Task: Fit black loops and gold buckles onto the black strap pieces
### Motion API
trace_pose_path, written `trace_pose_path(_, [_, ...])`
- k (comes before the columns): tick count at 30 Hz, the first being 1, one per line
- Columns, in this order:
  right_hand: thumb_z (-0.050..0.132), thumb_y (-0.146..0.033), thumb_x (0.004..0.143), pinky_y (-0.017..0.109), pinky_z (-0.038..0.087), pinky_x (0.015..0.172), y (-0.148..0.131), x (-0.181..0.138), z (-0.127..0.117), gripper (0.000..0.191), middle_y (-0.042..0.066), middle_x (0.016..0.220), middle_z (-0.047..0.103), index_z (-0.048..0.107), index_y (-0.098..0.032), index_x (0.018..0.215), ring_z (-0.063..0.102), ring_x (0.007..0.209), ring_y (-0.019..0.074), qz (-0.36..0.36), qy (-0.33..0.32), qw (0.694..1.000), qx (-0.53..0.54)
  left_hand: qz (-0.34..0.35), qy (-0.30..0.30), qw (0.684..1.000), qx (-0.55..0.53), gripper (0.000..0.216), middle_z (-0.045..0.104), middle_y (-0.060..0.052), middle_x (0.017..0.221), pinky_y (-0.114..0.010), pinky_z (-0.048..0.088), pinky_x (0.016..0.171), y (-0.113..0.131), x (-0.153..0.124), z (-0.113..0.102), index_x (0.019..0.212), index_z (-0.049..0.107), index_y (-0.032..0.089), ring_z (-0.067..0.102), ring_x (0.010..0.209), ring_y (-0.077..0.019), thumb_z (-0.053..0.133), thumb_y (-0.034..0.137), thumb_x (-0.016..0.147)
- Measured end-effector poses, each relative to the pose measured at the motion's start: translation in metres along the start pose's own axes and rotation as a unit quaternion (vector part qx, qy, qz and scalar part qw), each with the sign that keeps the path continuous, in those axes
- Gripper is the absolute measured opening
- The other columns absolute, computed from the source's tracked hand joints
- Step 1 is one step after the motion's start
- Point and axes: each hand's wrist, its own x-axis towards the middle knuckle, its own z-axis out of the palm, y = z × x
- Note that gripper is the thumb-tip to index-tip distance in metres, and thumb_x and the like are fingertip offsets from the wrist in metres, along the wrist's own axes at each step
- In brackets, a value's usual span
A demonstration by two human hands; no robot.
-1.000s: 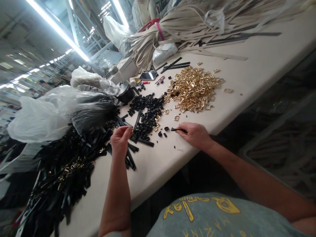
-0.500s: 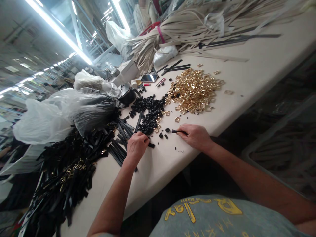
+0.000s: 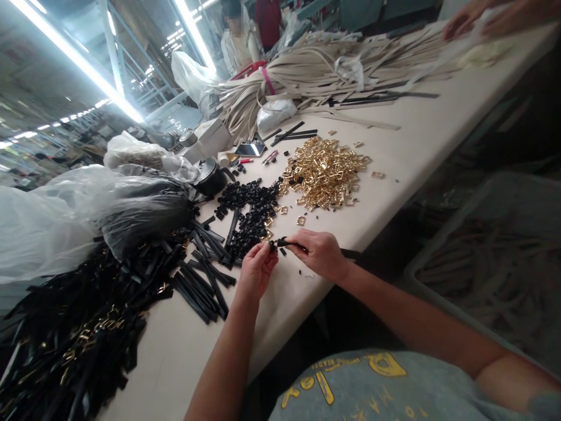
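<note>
My left hand (image 3: 256, 271) pinches a small black loop (image 3: 272, 246) between thumb and fingers. Just to its right, my right hand (image 3: 322, 252) is closed around a black strap (image 3: 286, 242). The strap's tip points at the loop, and its other end sticks out behind the right wrist. Whether tip and loop touch, I cannot tell. Beyond the hands lies a heap of small black loops (image 3: 250, 222), beside a pile of gold rectangular buckles (image 3: 326, 172). Cut black straps (image 3: 199, 292) lie left of my left hand.
A large heap of black straps with gold buckles (image 3: 94, 333) covers the table's left side, with plastic bags (image 3: 56, 204) behind. A black-and-silver pot (image 3: 210, 176), a phone (image 3: 249, 149) and beige strips (image 3: 315, 64) lie farther back. Another person's hands (image 3: 467, 20) are at top right.
My left hand has turned up and come toward the right hand, now with a small loop in its fingers. The right hand has moved left with the strap. The view has shifted somewhat.
</note>
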Motion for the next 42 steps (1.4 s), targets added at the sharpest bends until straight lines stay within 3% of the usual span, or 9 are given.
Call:
trace_pose_path(11, [0.055, -0.027, 0.094, 0.025, 0.034, 0.060, 0.004, 0.000, 0.011, 0.017, 0.002, 0.077, 0.068, 0.070, -0.019, 0.090, 0.059, 0.065, 0.0130, -0.044, -0.024, 0.998, -0.049, 0.001, -0.005, 1.000, -0.002, 0.038, 0.063, 0.003, 0.065, -0.013, 0.052, 0.056, -0.003, 0.000, 0.000, 0.077, 0.061, 0.015, 0.061, 0.056, -0.0055, 0.089, 0.029, 0.055])
trace_pose_path(15, [0.053, -0.030, 0.096, 0.024, 0.037, 0.061, 0.004, -0.003, 0.008, 0.020, 0.002, 0.077, 0.068, 0.069, -0.019, 0.092, 0.061, 0.067, 0.0128, -0.071, -0.022, 0.997, -0.006, -0.036, -0.048, 0.998, -0.003, 0.042, 0.062, 0.005, 0.067, -0.013, 0.052, 0.055, 0.000, -0.002, -0.003, 0.086, 0.063, 0.018, 0.059, 0.055, -0.0043, 0.089, 0.029, 0.056])
trace_pose_path(20, [0.053, -0.029, 0.096, 0.023, 0.042, 0.063, 0.005, -0.008, 0.003, 0.018, 0.003, 0.078, 0.069, 0.068, -0.018, 0.094, 0.064, 0.070, 0.0136, -0.107, -0.030, 0.992, 0.064, -0.084, -0.121, 0.989, 0.005, 0.041, 0.060, 0.004, 0.065, -0.012, 0.047, 0.050, -0.002, -0.006, -0.004, 0.080, 0.062, 0.016, 0.055, 0.052, -0.0035, 0.090, 0.031, 0.055])
trace_pose_path(25, [0.053, -0.025, 0.096, 0.025, 0.047, 0.066, 0.008, -0.012, 0.001, 0.015, 0.004, 0.081, 0.072, 0.066, -0.019, 0.099, 0.068, 0.072, 0.0159, -0.068, -0.033, 0.994, 0.079, 0.010, -0.095, 0.993, 0.069, 0.031, 0.062, 0.003, 0.068, -0.016, 0.046, 0.053, -0.006, -0.008, 0.003, 0.081, 0.064, 0.016, 0.056, 0.054, -0.0054, 0.085, 0.030, 0.063])
trace_pose_path(28, [0.052, -0.030, 0.096, 0.027, 0.050, 0.068, 0.009, -0.013, 0.004, 0.025, 0.006, 0.094, 0.074, 0.060, -0.020, 0.118, 0.071, 0.078, 0.0188, -0.030, -0.063, 0.996, 0.064, 0.067, -0.074, 0.987, 0.129, 0.027, 0.062, 0.003, 0.065, -0.019, 0.046, 0.055, -0.009, -0.006, 0.006, 0.077, 0.065, 0.016, 0.056, 0.053, -0.0063, 0.083, 0.030, 0.064])
trace_pose_path(31, [0.047, -0.037, 0.098, 0.027, 0.049, 0.062, 0.010, -0.012, 0.006, 0.044, 0.005, 0.085, 0.074, 0.045, -0.019, 0.137, 0.070, 0.067, 0.0189, -0.003, -0.096, 0.994, 0.060, 0.074, -0.090, 0.976, 0.182, 0.024, 0.062, 0.002, 0.061, -0.021, 0.046, 0.056, -0.013, -0.007, 0.009, 0.073, 0.066, 0.015, 0.056, 0.053, -0.0079, 0.083, 0.030, 0.065])
trace_pose_path(34, [0.039, -0.039, 0.101, 0.027, 0.048, 0.061, 0.009, -0.012, 0.006, 0.049, 0.004, 0.081, 0.073, 0.038, -0.015, 0.143, 0.069, 0.066, 0.0185, -0.004, -0.115, 0.990, 0.084, 0.071, -0.112, 0.970, 0.202, 0.024, 0.065, 0.000, 0.063, -0.023, 0.047, 0.060, -0.015, -0.010, 0.013, 0.077, 0.069, 0.015, 0.058, 0.057, -0.0100, 0.081, 0.033, 0.066])
trace_pose_path(38, [0.044, -0.045, 0.098, 0.027, 0.047, 0.069, 0.008, -0.011, 0.003, 0.040, 0.008, 0.093, 0.074, 0.059, -0.016, 0.122, 0.070, 0.080, 0.0197, -0.028, -0.117, 0.992, 0.048, 0.091, -0.097, 0.968, 0.212, 0.025, 0.065, 0.000, 0.063, -0.024, 0.048, 0.058, -0.010, -0.013, 0.012, 0.077, 0.070, 0.016, 0.057, 0.056, -0.0105, 0.080, 0.035, 0.066])
trace_pose_path(42, [0.048, -0.044, 0.097, 0.025, 0.038, 0.059, 0.007, -0.009, -0.005, 0.033, 0.004, 0.075, 0.071, 0.068, -0.019, 0.088, 0.064, 0.066, 0.0159, -0.037, -0.134, 0.990, -0.002, 0.115, -0.080, 0.957, 0.255, 0.020, 0.061, 0.002, 0.056, -0.022, 0.044, 0.055, -0.004, -0.015, 0.008, 0.074, 0.068, 0.015, 0.055, 0.052, -0.0095, 0.078, 0.031, 0.068])
